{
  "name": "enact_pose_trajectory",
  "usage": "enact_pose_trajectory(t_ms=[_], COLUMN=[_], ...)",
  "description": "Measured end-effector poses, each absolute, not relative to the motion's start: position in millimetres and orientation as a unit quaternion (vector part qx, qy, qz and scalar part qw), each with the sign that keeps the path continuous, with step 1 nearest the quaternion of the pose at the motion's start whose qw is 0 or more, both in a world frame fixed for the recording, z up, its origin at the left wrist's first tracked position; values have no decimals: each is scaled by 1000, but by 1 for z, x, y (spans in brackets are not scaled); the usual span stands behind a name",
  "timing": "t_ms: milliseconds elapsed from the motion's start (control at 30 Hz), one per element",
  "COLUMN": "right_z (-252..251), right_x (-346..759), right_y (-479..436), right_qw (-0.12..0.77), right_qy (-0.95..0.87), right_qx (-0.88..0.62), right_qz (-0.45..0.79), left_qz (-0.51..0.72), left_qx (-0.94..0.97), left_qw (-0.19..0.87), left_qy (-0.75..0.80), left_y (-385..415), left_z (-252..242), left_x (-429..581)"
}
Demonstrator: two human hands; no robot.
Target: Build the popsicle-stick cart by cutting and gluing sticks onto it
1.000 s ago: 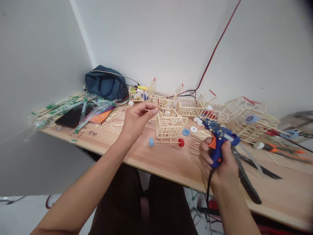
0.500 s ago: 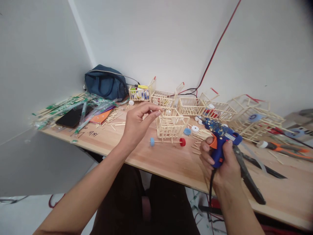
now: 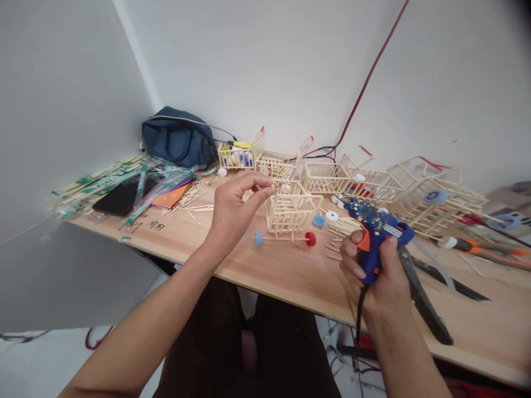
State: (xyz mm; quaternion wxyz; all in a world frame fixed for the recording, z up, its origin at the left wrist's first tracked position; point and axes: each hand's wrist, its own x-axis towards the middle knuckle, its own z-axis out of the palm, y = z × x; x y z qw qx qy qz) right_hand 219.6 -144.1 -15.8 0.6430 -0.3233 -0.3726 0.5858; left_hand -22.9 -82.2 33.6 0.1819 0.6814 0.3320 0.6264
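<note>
A small cart frame of thin wooden sticks [image 3: 292, 215] stands on the table before me. My left hand [image 3: 240, 207] is closed, thumb and forefinger pinching a stick at the cart's upper left corner; the fingertips hide the exact spot. At the cart's base lies a stick axle with a blue bottle cap [image 3: 258, 239] on its left end and a red bottle cap [image 3: 311, 239] on its right. Off to the right, my right hand [image 3: 375, 271] grips a blue hot glue gun [image 3: 375, 232], fingers by its orange trigger and nozzle pointing away to the left.
Several more stick carts [image 3: 326, 178] line the wall. Loose cut sticks [image 3: 346, 228], a blue cap [image 3: 318, 221] and a white cap [image 3: 331, 215] lie nearby. Cutters [image 3: 427, 304] and pliers [image 3: 485, 247] are at right; a blue bag [image 3: 178, 137] and phone [image 3: 120, 198] at left.
Both hands keep nearly the same places and holds. The view has shifted slightly, and the glue gun sits a touch farther right.
</note>
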Motion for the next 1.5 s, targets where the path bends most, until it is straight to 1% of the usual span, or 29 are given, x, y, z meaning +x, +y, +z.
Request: enact_pose_trajectory(t_ms=[267, 800, 1133, 1400, 1500], right_z=[-17, -16, -19, -17, -20], right_x=[220, 219, 220, 218, 218], right_y=[-144, -145, -144, -146, -145], right_qw=[640, 645, 647, 647, 662], right_qy=[-369, -371, -361, -353, -359], right_qx=[-329, -333, -327, -322, -331], right_qz=[588, 579, 587, 594, 568], left_qz=[620, 604, 594, 582, 586], left_qx=[696, 708, 731, 737, 737], left_qw=[136, 126, 77, 81, 81], left_qy=[336, 345, 328, 333, 326], left_y=[-86, -88, -87, -86, -85], left_z=[36, 39, 40, 42, 42], left_x=[-21, -19, -17, -15, -14])
